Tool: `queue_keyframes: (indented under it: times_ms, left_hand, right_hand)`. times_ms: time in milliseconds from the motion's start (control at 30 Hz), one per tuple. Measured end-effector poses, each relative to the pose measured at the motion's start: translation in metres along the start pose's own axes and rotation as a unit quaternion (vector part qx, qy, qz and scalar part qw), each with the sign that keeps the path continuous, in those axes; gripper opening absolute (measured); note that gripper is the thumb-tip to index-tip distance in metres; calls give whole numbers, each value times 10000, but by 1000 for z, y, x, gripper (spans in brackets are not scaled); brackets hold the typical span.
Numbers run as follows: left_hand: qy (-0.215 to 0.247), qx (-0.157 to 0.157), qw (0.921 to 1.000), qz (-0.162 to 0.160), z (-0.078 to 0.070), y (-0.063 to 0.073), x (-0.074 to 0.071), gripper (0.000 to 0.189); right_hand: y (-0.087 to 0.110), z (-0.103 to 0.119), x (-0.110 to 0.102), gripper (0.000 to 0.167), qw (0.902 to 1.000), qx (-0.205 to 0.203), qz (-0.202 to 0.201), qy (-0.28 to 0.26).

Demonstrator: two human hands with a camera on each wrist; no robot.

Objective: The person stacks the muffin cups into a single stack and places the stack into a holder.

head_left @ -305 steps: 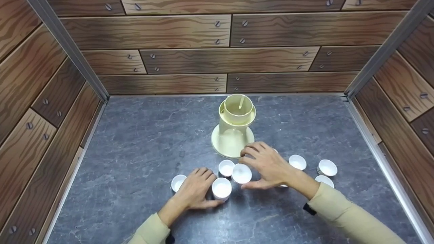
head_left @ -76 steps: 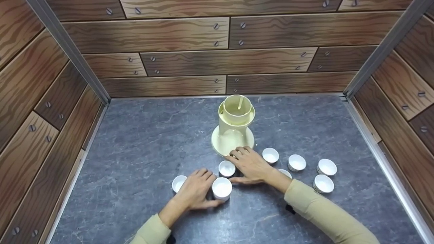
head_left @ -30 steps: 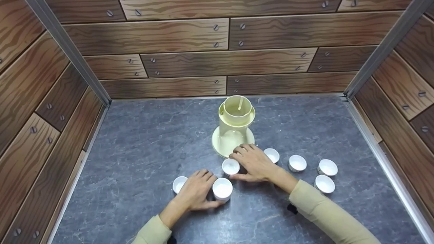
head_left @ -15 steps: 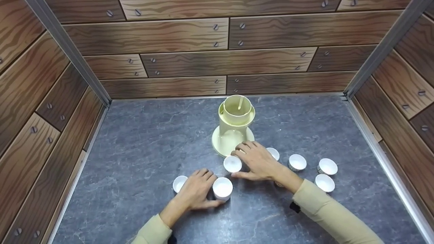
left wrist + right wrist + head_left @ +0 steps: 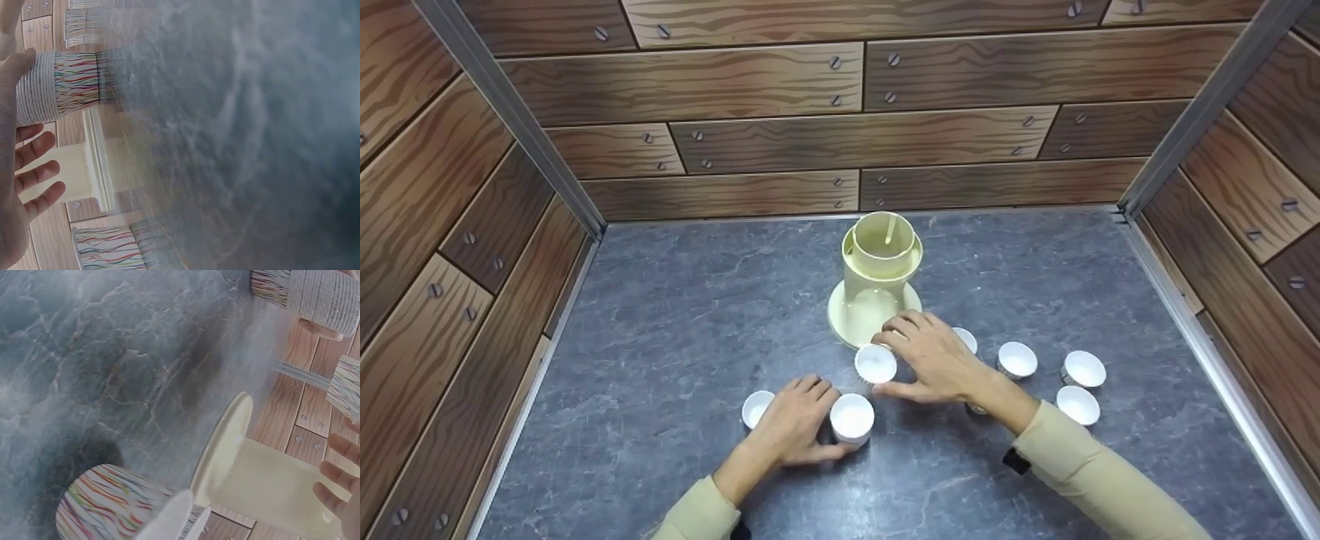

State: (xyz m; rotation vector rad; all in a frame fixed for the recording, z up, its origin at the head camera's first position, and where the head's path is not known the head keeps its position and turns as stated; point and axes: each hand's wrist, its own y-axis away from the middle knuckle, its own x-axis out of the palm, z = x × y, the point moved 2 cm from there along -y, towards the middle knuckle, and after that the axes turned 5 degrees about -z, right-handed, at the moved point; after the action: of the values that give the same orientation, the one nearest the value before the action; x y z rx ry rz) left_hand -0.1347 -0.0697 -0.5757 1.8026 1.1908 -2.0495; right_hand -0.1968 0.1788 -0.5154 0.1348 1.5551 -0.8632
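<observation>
My left hand (image 5: pixel 789 421) grips a stack of nested white cups (image 5: pixel 853 420) standing on the table. In the left wrist view the stack (image 5: pixel 37 87) shows many close rims above a colourful wavy-striped side, pinched between thumb and forefinger. My right hand (image 5: pixel 934 361) holds a single small white cup (image 5: pixel 876 365) behind and right of the stack. That striped cup (image 5: pixel 344 388) hangs above the table in the right wrist view, apart from the stack. Beside my left hand stands another cup (image 5: pixel 756 409), partly hidden by it.
A pale yellow round-based stand (image 5: pixel 874 300) with a cylindrical vessel (image 5: pixel 883 244) in its top stands behind the hands. Several loose white cups (image 5: pixel 1017 360) stand at the right, two partly covered by my right arm. Wood-patterned walls (image 5: pixel 765 142) enclose the grey table (image 5: pixel 690 300).
My right hand has taken the cup standing behind the stack and raised it slightly rightward. The cup it held ten seconds ago no longer shows separately. My left hand stays on the stack.
</observation>
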Motion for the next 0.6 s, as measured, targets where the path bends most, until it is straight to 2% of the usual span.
queue_keyframes:
  times_ms: [267, 600]
  left_hand:
    - [20, -6, 10000, 10, 0, 0, 0, 68]
    - [73, -61, 9999, 53, 0, 0, 1, 67]
  right_hand:
    - [-3, 6, -10, 68, 9999, -88, -28, 40]
    - [-4, 18, -22, 68, 9991, -295, -285, -58]
